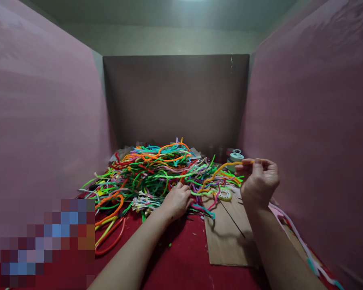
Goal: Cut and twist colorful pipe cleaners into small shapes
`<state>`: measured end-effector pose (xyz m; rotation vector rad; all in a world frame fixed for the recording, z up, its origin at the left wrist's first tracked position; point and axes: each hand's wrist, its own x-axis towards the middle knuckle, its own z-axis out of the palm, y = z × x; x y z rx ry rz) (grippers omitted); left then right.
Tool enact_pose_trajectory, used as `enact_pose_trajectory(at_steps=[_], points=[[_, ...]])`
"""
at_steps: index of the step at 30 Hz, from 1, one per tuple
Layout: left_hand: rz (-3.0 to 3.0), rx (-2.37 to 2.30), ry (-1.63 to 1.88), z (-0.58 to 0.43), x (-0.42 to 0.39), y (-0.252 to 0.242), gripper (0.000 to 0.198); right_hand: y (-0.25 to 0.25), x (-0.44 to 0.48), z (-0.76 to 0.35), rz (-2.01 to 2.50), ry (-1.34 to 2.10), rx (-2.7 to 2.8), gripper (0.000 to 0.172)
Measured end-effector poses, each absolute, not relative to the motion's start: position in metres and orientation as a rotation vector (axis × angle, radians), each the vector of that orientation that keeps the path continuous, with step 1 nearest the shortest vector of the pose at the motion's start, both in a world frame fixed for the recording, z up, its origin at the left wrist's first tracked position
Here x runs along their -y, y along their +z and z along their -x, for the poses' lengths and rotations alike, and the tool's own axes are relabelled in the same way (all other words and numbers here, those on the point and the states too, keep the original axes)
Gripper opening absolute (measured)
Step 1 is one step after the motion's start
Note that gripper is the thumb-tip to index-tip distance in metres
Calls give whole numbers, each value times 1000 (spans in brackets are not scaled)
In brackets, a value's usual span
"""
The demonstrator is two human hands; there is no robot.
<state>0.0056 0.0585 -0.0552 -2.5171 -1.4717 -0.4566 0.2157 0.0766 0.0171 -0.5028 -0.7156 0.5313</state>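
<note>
My right hand (pixel 260 177) is raised at the right, thumb and fingers pinching an orange-yellow pipe cleaner (pixel 226 165). The strand slopes down to the left, towards the heap. My left hand (pixel 178 200) rests low at the front of a big heap of coloured pipe cleaners (pixel 157 171), palm down with fingers curled. Its fingertips are hidden among the strands, so what they grip cannot be made out. Just left of it lies a bundle of pale-tipped stems (pixel 145 201). Pink and teal strands (pixel 210 209) stick out to its right.
A brown board (pixel 226 241) lies under my right forearm, with a thin dark rod (pixel 234 221) and a round yellow-rimmed disc (pixel 224 195) on it. Behind stands a pale green container (pixel 236 157). Red cloth (pixel 181 249) covers the table; pink side panels (pixel 314 121) rise at both sides.
</note>
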Motion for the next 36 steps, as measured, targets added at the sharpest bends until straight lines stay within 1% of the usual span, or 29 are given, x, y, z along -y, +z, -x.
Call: enact_pose_trajectory(at_steps=[4,9,13,18,21,24,26,29,31,32,34,36], points=[[2495,1492,-500,-8,-57,-53,24,20,-81,-222,463,654,592,14],[2447,1489,-577,-13,-50,-48,22,20,-84,-228,391,913,449,7],[2458,1493,-506,-14,-47,-48,21,27,-85,-245,217,1071,236,16],[2424,1533,-475,-18,-48,-51,19,28,-92,-247,183,1216,194,19],[2356,1550,-577,-21,-44,-48,23,17,-93,-226,263,1264,346,15],[2309,1556,-908,-24,-39,-39,26,4,-90,-202,384,1286,546,17],[2367,1596,-1290,-26,-38,-31,30,-2,-86,-190,444,1306,632,21],[2416,1630,-2150,-29,-38,-20,39,-9,-81,-180,517,1282,702,26],[2299,1573,-2738,-30,-37,-15,41,-12,-79,-176,540,1272,750,28],[2230,1534,-2963,-31,-37,-13,43,-14,-78,-175,541,1275,777,28],[2168,1485,-3224,-30,-37,-10,43,-17,-76,-171,536,1301,832,27],[2138,1464,-3296,-28,-37,-9,36,-19,-74,-168,538,1358,887,25]])
